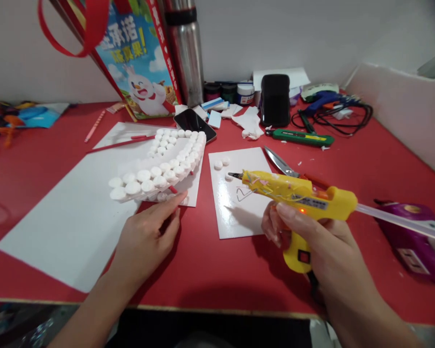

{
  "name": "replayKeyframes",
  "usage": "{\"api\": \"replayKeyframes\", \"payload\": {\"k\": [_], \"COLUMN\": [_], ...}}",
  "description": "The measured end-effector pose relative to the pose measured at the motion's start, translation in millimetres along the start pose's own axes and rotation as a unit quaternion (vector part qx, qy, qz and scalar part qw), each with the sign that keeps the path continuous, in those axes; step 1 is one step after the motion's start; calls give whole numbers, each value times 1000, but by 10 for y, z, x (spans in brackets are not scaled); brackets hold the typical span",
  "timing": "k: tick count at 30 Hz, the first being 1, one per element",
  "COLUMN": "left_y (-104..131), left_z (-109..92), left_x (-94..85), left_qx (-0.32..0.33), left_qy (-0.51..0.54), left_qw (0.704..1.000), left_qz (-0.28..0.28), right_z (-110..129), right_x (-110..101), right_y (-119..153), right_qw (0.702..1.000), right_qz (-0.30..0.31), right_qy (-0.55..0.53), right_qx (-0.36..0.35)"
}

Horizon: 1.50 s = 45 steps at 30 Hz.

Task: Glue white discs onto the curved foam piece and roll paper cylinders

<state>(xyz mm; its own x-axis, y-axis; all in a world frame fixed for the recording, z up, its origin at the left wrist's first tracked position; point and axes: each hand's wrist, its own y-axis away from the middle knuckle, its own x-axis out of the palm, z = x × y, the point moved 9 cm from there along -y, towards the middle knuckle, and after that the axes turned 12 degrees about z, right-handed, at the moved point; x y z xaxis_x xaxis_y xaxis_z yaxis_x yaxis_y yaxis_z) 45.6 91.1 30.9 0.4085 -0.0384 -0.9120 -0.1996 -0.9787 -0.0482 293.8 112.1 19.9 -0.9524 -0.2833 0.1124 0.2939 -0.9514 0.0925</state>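
Observation:
My right hand (322, 246) is wrapped round the handle of a yellow hot glue gun (279, 186) with its orange light lit. A clear glue stick (402, 222) juts from its rear. The dark nozzle points left, at a white round piece (229, 177) on a white card (226, 217) with pen lines. Two more such pieces (221, 163) lie just behind. My left hand (148, 237) reaches forward, index finger stretched out, its tip at the front base of a curved model (163, 169) covered in white round pieces. Whether the fingertip presses on it, I cannot tell. Red sticks show under the model.
White paper (68, 222) lies left. Scissors (282, 162), a green utility knife (300, 137), phones (275, 99) and paper scraps (250, 121) lie behind the card. A steel bottle (186, 58) and a printed gift bag (141, 63) stand at the back. A purple packet (413, 237) is at right.

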Motion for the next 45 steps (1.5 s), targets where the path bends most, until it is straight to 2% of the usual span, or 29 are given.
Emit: {"api": "replayKeyframes", "payload": {"k": [8, 15, 27, 37, 45], "left_y": [-61, -90, -75, -48, -12], "left_z": [127, 122, 134, 139, 198], "left_x": [14, -7, 9, -8, 13], "left_qx": [-48, -42, -19, 23, 7], "left_qy": [25, -3, -7, -10, 28], "left_qw": [999, 999, 1000, 999, 1000], "left_qz": [8, -8, 22, -19, -12], "right_z": [13, -3, -12, -10, -4], "right_x": [1, 2, -11, -20, -20], "right_y": [4, 37, 13, -4, -16], "right_qw": [1000, 1000, 1000, 1000, 999], "right_qz": [-8, -20, -16, -5, -8], "right_qy": [14, 13, 17, 29, 33], "right_qx": [4, 13, 17, 5, -1]}}
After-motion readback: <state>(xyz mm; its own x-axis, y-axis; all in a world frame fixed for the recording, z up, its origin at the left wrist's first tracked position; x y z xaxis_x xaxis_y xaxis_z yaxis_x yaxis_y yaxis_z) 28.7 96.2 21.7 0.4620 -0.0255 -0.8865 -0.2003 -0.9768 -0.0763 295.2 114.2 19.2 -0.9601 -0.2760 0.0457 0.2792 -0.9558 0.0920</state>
